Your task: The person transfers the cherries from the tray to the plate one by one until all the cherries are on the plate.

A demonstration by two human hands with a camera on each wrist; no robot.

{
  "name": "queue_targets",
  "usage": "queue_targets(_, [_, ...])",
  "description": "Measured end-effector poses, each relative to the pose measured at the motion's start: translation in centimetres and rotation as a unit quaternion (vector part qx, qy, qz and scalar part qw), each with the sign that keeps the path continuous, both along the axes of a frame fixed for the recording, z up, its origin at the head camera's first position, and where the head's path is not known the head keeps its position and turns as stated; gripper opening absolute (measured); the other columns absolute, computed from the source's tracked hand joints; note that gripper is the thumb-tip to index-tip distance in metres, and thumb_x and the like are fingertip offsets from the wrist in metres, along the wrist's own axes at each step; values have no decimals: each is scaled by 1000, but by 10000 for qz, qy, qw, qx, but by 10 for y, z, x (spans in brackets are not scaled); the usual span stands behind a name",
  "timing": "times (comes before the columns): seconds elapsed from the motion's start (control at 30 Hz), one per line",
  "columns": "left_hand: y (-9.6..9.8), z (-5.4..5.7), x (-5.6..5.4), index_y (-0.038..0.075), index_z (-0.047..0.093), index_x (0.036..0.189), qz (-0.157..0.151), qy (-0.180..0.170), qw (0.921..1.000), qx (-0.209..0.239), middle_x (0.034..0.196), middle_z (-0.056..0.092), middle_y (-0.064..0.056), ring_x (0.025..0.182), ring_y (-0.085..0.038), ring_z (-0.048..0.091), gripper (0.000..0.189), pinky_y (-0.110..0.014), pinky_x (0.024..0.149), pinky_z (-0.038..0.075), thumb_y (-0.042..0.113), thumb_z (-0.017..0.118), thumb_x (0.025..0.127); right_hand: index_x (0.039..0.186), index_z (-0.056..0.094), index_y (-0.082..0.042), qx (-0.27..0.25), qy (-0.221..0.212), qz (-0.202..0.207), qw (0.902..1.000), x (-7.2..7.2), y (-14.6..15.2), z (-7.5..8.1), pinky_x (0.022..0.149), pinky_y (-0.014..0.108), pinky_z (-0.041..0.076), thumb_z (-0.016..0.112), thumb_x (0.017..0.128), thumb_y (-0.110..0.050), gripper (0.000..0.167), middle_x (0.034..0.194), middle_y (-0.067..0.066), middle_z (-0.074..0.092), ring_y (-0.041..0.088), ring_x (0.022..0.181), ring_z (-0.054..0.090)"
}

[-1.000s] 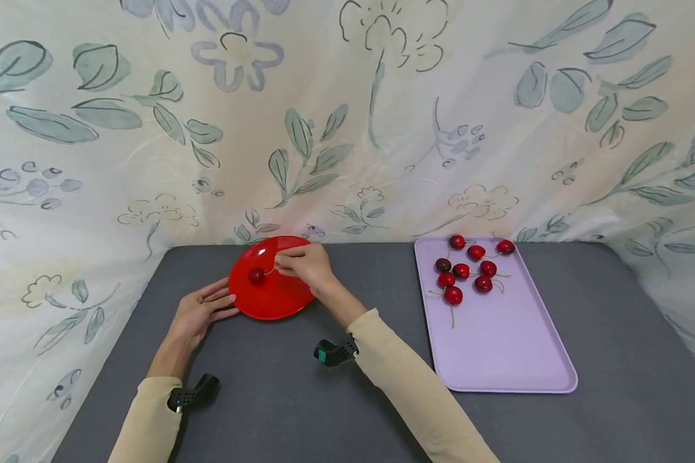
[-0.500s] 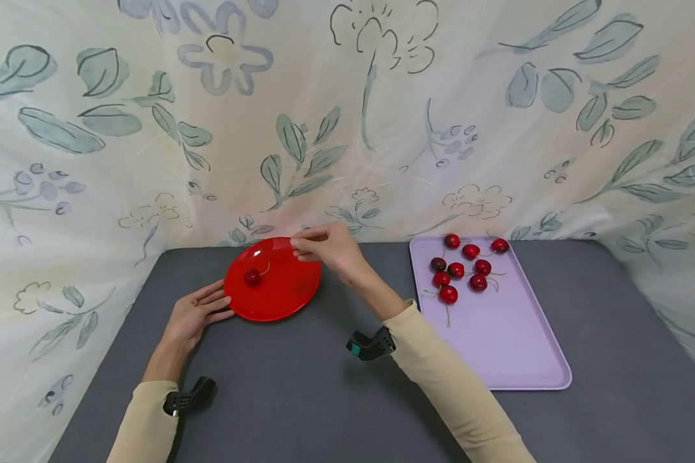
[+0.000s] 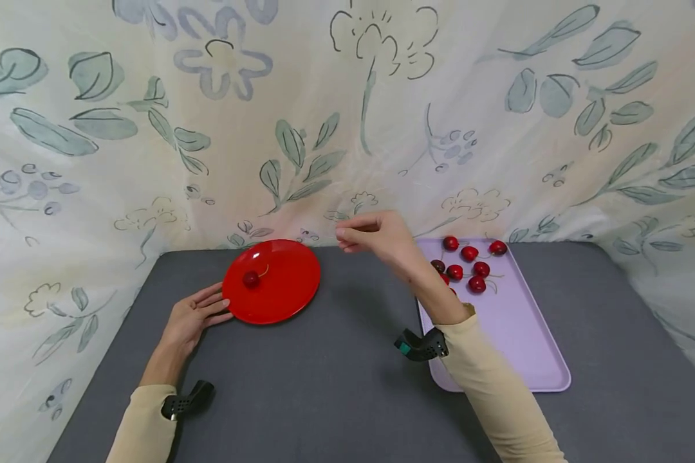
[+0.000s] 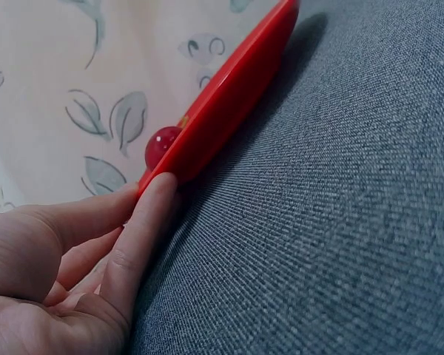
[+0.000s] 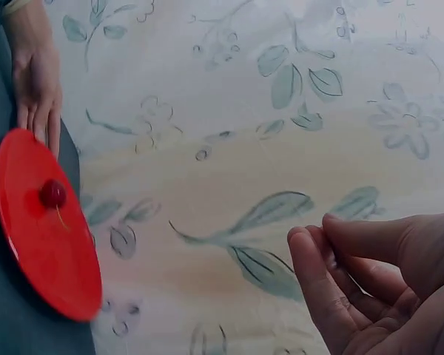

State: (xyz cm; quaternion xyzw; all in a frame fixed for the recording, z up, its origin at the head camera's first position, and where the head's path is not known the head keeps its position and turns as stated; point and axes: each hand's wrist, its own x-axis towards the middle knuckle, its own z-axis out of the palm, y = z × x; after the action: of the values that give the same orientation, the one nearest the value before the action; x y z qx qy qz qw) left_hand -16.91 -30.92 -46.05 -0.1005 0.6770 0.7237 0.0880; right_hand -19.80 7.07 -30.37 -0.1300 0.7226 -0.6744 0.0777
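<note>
A red plate [image 3: 289, 289] lies on the left of the table, with one cherry [image 3: 251, 279] and its stem on it. My left hand [image 3: 188, 320] holds the plate's left rim; the left wrist view has the rim between its fingertips [image 4: 161, 188]. In mid-air between plate and tray is my right hand [image 3: 376, 238], its thumb and fingertips bent together with nothing visible between them. A lilac tray [image 3: 509, 341] stands to the right. Several cherries [image 3: 477, 284] lie in its far part, a few of them covered by my right forearm.
A dark grey cloth [image 3: 324, 386] covers the table. Behind the table hangs a floral curtain [image 3: 237, 148], close to the plate and the tray's far edge. Each wrist carries a black camera mount [image 3: 419, 345].
My right hand has let go of the cherry's stem and moved up and right, away from the plate. The cherry stays on the plate; my left hand stays at its rim.
</note>
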Motion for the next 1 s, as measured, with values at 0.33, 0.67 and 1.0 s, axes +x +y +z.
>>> queue_targets(0.33, [2,1,3,-2,30,151,-1,30,9999,-164,104,65,10,91,-7,70,68,-30,81,58,9,65,94,107,74,0,1711,-2,-396,9845,8,61,-27,82,31,60,74,90,-26,31,97,14,73,21,81,73])
queue_targets(0.67, [0,-1,5,-3,30,151,61,63,9998,-174,104,65,10,91,-7,69,66,-30,81,58,8,63,96,111,71,4,1995,-540,-532,9770,23,106,-57,80,33,60,74,89,-26,38,89,11,74,23,81,73])
queue_targets(1.0, [1,2,5,-3,30,151,-3,29,9999,-135,104,65,10,91,-8,70,66,-31,82,59,7,63,95,109,70,8,2122,-745,-559,9728,39,140,-80,75,32,61,73,90,-24,37,88,15,73,25,79,72])
